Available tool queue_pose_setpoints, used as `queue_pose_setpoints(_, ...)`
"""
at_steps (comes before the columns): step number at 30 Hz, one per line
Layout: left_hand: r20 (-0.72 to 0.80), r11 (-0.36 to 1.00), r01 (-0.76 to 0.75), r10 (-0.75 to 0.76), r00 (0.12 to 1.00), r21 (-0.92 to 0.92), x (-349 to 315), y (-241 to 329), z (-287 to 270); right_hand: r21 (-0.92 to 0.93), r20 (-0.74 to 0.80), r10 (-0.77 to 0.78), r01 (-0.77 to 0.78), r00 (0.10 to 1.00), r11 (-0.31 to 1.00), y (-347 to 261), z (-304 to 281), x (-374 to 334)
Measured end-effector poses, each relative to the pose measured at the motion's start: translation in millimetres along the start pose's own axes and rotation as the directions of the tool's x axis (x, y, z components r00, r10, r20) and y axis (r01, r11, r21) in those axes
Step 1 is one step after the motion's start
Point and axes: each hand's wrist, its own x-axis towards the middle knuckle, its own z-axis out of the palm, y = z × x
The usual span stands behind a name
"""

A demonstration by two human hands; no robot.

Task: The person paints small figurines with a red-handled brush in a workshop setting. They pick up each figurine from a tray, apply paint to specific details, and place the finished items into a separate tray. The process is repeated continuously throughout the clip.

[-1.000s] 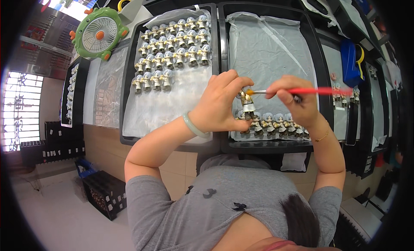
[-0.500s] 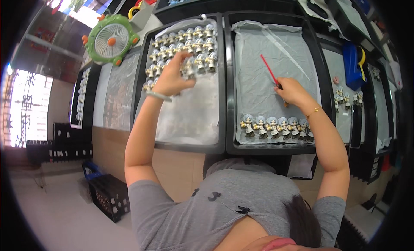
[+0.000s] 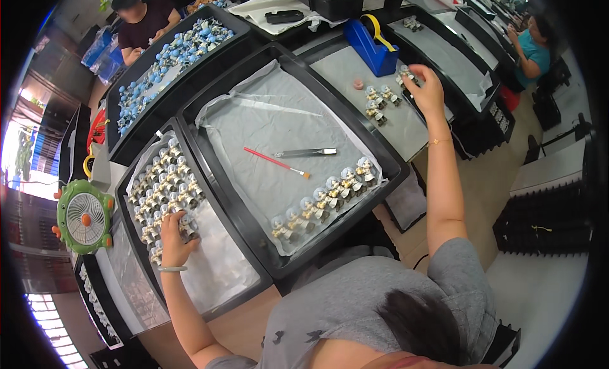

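My left hand [image 3: 171,245] is at the front end of several rows of small figurines [image 3: 158,185] in the left black tray [image 3: 244,267]. Its thumb and fingers close round one pale-haired figurine [image 3: 188,228] standing there. Over at the right side table, my right hand [image 3: 428,95] pinches another small figurine [image 3: 405,74] beside a blue tape dispenser [image 3: 373,48]. In the middle tray [image 3: 219,178], a thin red-handled brush [image 3: 273,160] and a slim dark tool with a pale end [image 3: 307,153] lie on paper. A row of figurines [image 3: 323,197] stands along its near edge.
More figurines [image 3: 375,102] and a small pink piece [image 3: 358,84] are on the right table. A tray of blue-and-white parts [image 3: 174,64] stands at the back left. A green fan [image 3: 85,218] is at the left. Two other people sit farther off.
The view has swung to the right. My right hand has let go of the red brush and moved to the figurines on the right table. My left hand has come down to a figurine.
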Motion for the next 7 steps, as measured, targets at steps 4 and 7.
queue_pose_setpoints(4, 0.092, 0.997, 0.07, -0.072, 0.993, 0.016, -3.8, 4.9, -14.4, -0.651, 0.296, 0.485, -0.198, 0.823, 0.733, 70.5, -19.2, -29.9)
queue_pose_setpoints(7, 0.045, 0.989, 0.126, -0.123, 0.991, -0.076, -7.1, 1.0, -19.2, -0.533, 0.374, 0.458, -0.218, 0.807, 0.818, 100.6, -18.0, -36.9)
